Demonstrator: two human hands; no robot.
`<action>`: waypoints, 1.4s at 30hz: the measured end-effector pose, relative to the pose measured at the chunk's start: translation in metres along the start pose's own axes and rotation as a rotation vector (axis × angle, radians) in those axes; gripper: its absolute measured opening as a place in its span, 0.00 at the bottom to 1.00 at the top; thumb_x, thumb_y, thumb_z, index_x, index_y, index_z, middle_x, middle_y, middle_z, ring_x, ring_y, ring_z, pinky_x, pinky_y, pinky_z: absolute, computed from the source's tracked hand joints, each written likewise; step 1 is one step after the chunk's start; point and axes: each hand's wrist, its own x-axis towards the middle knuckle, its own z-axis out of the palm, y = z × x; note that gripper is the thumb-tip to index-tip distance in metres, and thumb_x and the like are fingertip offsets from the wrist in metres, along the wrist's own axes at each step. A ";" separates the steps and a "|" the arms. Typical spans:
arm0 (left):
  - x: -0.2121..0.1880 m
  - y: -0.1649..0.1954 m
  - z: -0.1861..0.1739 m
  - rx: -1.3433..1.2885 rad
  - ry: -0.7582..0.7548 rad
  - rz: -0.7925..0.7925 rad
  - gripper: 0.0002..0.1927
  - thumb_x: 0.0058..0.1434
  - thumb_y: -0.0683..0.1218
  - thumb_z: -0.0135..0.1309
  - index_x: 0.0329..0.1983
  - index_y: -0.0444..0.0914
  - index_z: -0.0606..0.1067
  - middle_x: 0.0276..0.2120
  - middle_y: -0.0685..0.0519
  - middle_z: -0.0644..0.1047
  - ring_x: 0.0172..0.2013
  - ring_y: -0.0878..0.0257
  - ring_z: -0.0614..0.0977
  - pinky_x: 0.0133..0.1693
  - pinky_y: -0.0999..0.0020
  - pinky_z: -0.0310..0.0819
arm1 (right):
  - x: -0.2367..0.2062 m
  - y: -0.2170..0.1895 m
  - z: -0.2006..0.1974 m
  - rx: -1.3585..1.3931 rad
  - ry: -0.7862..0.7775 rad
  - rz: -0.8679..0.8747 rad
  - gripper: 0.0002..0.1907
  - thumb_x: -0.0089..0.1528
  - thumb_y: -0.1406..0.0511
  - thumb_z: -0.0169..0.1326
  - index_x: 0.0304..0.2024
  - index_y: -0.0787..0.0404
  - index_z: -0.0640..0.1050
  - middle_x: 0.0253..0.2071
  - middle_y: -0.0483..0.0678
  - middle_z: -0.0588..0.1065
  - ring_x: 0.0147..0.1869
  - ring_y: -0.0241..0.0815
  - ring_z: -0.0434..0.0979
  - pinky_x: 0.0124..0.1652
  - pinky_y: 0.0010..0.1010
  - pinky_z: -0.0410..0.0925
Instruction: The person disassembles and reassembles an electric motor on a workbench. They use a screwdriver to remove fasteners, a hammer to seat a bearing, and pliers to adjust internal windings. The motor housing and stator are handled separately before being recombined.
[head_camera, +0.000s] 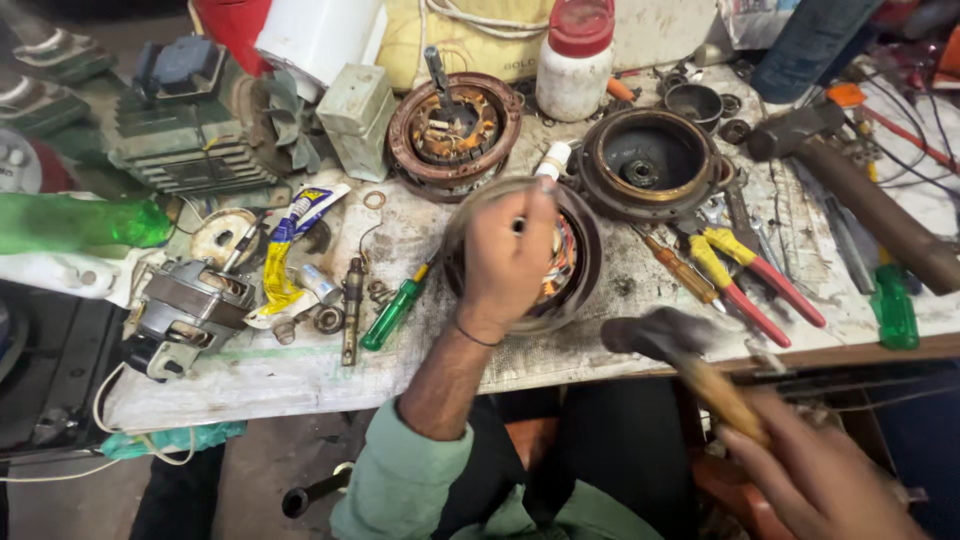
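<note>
Clutter crowded the bench (300, 375) nearly to its near edge, leaving us only a bare strip at 7 o'clock. Our left hand (505, 255) gripped a thin tool, closed, over the round motor housing (575, 262) at the bench's centre. Our right hand (815, 475), closed round a wooden handle, held the hammer (660, 335) at 4 o'clock, blurred, its head just beside the housing.
</note>
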 end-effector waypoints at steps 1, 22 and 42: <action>0.001 0.000 -0.001 0.048 -0.013 -0.026 0.20 0.76 0.46 0.48 0.28 0.32 0.72 0.20 0.46 0.70 0.22 0.58 0.71 0.32 0.60 0.66 | -0.013 0.003 -0.006 0.042 0.220 -0.233 0.08 0.67 0.56 0.49 0.47 0.46 0.75 0.40 0.47 0.83 0.39 0.33 0.83 0.41 0.26 0.74; 0.006 0.012 0.014 -0.060 -0.167 -0.030 0.19 0.73 0.47 0.50 0.27 0.32 0.73 0.19 0.44 0.70 0.19 0.59 0.69 0.27 0.61 0.63 | 0.007 -0.032 -0.019 0.154 0.109 0.043 0.17 0.65 0.62 0.55 0.56 0.59 0.75 0.28 0.57 0.77 0.28 0.46 0.81 0.34 0.38 0.72; -0.001 0.005 0.013 -0.068 -0.176 -0.198 0.21 0.74 0.48 0.48 0.25 0.33 0.74 0.15 0.49 0.72 0.18 0.61 0.73 0.25 0.63 0.65 | -0.011 -0.003 0.000 0.127 0.551 -0.298 0.19 0.63 0.57 0.53 0.55 0.55 0.75 0.37 0.53 0.78 0.39 0.46 0.79 0.39 0.37 0.72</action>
